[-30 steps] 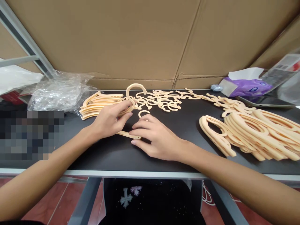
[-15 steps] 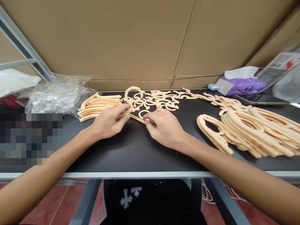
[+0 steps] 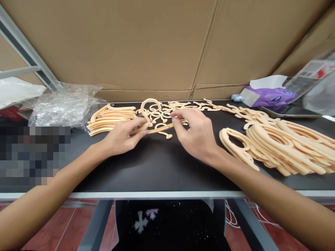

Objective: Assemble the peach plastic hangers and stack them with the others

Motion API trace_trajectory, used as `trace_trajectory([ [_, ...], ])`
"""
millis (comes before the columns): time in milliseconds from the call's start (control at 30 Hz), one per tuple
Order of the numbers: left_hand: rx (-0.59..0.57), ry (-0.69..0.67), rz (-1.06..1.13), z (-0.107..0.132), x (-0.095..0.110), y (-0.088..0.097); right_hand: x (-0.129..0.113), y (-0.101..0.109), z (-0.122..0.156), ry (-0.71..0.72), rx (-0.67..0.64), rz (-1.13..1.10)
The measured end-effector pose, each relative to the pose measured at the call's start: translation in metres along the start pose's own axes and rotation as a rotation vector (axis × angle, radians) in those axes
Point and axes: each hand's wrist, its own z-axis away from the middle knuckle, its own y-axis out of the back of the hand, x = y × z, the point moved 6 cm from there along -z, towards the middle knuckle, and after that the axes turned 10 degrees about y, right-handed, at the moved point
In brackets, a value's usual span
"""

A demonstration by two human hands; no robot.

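Observation:
My left hand [image 3: 123, 136] pinches a peach-coloured plastic hanger [image 3: 146, 118] by its middle, the hook standing up just above my fingers. One thin arm of that hanger runs right across the black table [image 3: 146, 167] to my right hand [image 3: 196, 134], whose fingertips close on it near a heap of small loose hook pieces [image 3: 172, 113]. A neat stack of finished hangers [image 3: 110, 118] lies just left of my left hand.
A big pile of wide peach hanger bodies [image 3: 277, 146] fills the right side of the table. Crumpled clear plastic [image 3: 62, 104] lies at the back left. A purple tissue pack [image 3: 269, 96] and a phone [image 3: 290, 111] sit at the back right. Cardboard sheets [image 3: 157, 45] wall off the rear.
My right hand has moved up and to the right from the table front to the loose hook pieces, swinging the hanger's arm with it. My left hand has stayed in place.

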Motion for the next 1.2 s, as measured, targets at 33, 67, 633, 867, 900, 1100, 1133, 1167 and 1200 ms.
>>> trace_trajectory([
  [33,-0.005,-0.004,0.009,0.000,0.001,-0.001,0.001,0.000,0.000,-0.005,0.006,0.005],
  [67,-0.003,-0.013,0.013,0.001,0.001,-0.001,0.002,0.000,0.000,-0.011,0.013,0.009],
  [633,0.135,-0.033,0.180,0.003,0.006,0.006,0.020,-0.026,0.007,-0.567,-0.011,-0.795],
  [867,0.109,-0.096,0.260,0.008,0.010,-0.005,0.009,-0.050,0.019,-0.656,-0.318,-0.877],
  [900,0.106,-0.107,0.250,0.008,0.011,-0.007,0.008,-0.053,0.021,-0.679,-0.335,-0.903],
  [1100,0.054,-0.068,0.174,0.004,0.009,-0.012,0.022,-0.047,0.019,-0.848,-0.171,-0.881],
  [1133,0.047,-0.054,0.175,0.003,0.008,-0.012,0.024,-0.045,0.018,-0.860,-0.138,-0.865],
  [1167,0.042,-0.044,0.177,0.002,0.007,-0.012,0.026,-0.043,0.018,-0.869,-0.113,-0.854],
  [1200,0.039,-0.039,0.178,0.002,0.007,-0.012,0.028,-0.042,0.017,-0.876,-0.096,-0.847],
])
